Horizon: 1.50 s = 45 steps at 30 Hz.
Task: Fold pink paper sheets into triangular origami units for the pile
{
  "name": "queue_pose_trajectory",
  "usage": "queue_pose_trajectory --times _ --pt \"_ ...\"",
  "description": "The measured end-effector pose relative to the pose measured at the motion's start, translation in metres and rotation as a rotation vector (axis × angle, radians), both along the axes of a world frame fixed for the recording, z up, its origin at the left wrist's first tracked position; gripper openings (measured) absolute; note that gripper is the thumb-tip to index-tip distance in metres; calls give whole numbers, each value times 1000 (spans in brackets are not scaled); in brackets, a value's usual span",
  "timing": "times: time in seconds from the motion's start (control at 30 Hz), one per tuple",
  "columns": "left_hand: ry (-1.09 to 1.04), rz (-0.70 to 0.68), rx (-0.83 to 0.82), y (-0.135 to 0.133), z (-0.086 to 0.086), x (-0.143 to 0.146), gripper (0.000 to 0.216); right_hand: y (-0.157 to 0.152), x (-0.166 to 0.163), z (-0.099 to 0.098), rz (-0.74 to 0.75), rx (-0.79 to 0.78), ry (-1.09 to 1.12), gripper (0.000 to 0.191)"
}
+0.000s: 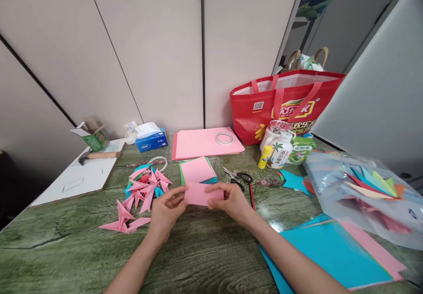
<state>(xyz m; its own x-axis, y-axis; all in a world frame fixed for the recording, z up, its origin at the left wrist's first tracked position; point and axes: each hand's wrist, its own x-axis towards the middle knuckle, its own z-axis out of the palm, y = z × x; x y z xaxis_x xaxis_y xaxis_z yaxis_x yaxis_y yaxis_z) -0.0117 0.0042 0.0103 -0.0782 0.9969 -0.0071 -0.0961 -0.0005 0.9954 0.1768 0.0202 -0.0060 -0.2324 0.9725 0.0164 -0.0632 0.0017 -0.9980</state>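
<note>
A pink sheet of paper (198, 196), folded or cut to a rectangle, is held up above the green table between both hands. My left hand (168, 210) pinches its left edge with thumb and fingertips. At the right end, my right hand (233, 203) grips it, thumb below and fingers above. Just behind it lies a stack of square coloured papers (198, 169), pink on top. Black-handled scissors (239, 178) lie near my right hand, beside a red pencil-like stick (252, 196). Left of my left hand is a heap of folded paper pieces (145, 184), mostly pink.
Larger pink sheets (198, 142) carry a tape roll (224, 138) at the back. A blue tissue box (151, 141), a hammer (99, 155) and a white board (76, 179) are left. At right are a glue stick (265, 157), red bag (244, 113), blue sheets (330, 254) and plastic bag (330, 175).
</note>
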Motion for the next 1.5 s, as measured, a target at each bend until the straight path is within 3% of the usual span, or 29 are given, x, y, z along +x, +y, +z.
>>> queue_pose_trajectory --times 0.17,0.23,0.33,0.47,0.53,0.67,0.73,0.83,0.93,1.1,1.37,1.5 --pt "-99 199 120 4 4 -6 27 4 4 2 -162 72 -8 51" --pt "-45 77 5 2 3 -1 28 3 2 1 -216 143 -33 52" --pt "-16 -125 -161 -6 0 12 35 -2 -3 -1 -282 295 -133 29" --pt "-71 -166 -180 -11 -2 19 38 -11 -11 0 -330 355 -152 17" --pt "-98 -190 -178 -11 -2 18 41 -15 -14 2 -296 358 -111 12" --pt "-156 -252 -128 -9 -3 15 51 -21 -20 5 -75 318 -1 1" --pt "-130 -246 -107 -9 -4 15 46 -24 -22 5 9 314 11 5" --pt "-41 -223 -80 -8 -7 14 40 -25 -23 4 80 346 -15 26" --pt "61 -207 -40 -7 -7 12 43 -25 -23 4 82 333 -8 41" --pt "164 -185 9 -7 -4 12 42 -24 -23 4 31 234 14 39" --pt "122 -193 -24 -7 -5 12 39 -20 -23 0 37 195 53 32" --pt "97 -197 -21 -8 -4 14 32 -20 -23 0 39 178 66 41"
